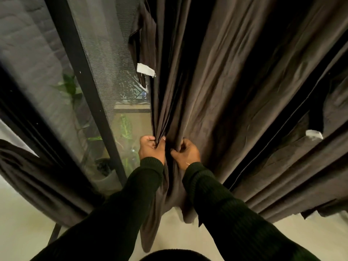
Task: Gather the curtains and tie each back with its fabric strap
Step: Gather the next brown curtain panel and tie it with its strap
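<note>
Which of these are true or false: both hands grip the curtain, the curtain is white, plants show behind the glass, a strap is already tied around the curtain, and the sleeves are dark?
1. Both hands grip the curtain. True: the left hand and the right hand each pinch folds of the curtain.
2. The curtain is white. False: it is dark brown.
3. Plants show behind the glass. True: green plants stand outside.
4. A strap is tied around the curtain. False: no strap circles it yet.
5. The sleeves are dark. True.
</note>
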